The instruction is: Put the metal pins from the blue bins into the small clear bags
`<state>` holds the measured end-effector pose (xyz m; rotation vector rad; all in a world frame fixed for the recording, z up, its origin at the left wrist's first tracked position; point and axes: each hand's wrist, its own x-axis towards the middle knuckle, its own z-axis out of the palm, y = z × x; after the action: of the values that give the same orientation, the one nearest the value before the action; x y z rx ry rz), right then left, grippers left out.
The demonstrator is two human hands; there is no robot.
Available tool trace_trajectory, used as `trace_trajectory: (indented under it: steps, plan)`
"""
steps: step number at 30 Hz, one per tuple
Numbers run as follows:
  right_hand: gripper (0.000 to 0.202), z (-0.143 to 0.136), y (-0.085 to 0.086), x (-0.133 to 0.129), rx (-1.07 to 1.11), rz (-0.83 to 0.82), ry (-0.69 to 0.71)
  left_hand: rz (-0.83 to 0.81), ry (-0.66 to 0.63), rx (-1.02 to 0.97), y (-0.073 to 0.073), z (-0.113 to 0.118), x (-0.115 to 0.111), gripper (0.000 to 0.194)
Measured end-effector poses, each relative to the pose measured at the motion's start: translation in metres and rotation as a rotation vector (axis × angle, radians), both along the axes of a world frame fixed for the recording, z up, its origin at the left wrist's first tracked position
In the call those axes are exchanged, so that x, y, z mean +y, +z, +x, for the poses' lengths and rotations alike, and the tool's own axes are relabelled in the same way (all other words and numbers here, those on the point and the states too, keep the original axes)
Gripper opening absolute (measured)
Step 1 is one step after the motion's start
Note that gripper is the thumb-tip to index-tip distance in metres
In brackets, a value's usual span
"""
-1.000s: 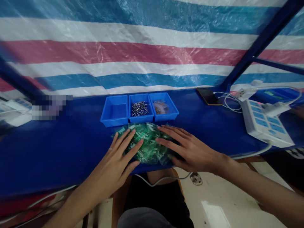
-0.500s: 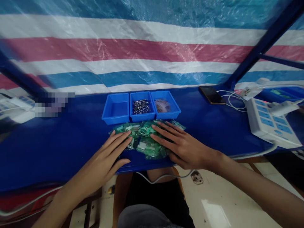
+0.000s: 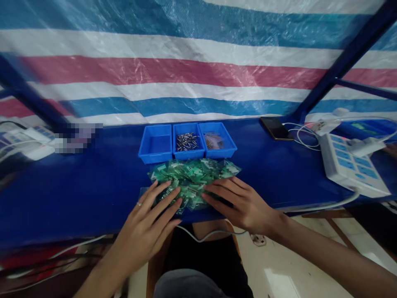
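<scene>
While the bare left hand (image 3: 151, 221) is spread over a heap of green-tinted clear plastic packets (image 3: 194, 174) near the blue table's (image 3: 77, 190) front edge, the heap's right side is covered by the bare right hand (image 3: 244, 203), fingers parted. Gathering seems largely done; ragged margins are left. Behind, silvery metal pins (image 3: 187, 142) are held in the middle blue plastic bin (image 3: 190, 156).

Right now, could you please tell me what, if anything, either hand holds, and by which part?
Nothing appears gripped: the left hand and the right hand lie open against the green plastic packets.
</scene>
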<state>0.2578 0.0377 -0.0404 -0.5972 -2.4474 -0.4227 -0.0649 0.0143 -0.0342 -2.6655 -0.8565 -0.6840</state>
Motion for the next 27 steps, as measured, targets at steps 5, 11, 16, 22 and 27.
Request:
trace_trajectory:
  steps: [5,11,16,22,27]
  plan:
    - [0.033,-0.005,0.002,-0.007,0.001,-0.006,-0.035,-0.048,0.025,0.015,0.003,0.009,0.001,0.055]
    - [0.034,-0.011,0.005,-0.02,0.044,0.037,-0.049,0.026,0.133,-0.091,0.008,0.009,-0.014,0.066]
    - [0.037,-0.018,0.0,-0.03,0.016,-0.053,-0.003,0.047,0.158,-0.02,-0.007,-0.002,-0.03,0.066]
    - [0.036,-0.009,0.006,-0.022,0.142,-0.044,-0.097,-0.067,0.192,-0.115,-0.011,-0.015,-0.02,0.064]
    - [0.03,0.011,0.008,-0.005,0.111,-0.098,-0.319,-0.104,0.152,-0.106,-0.002,-0.009,-0.012,0.063]
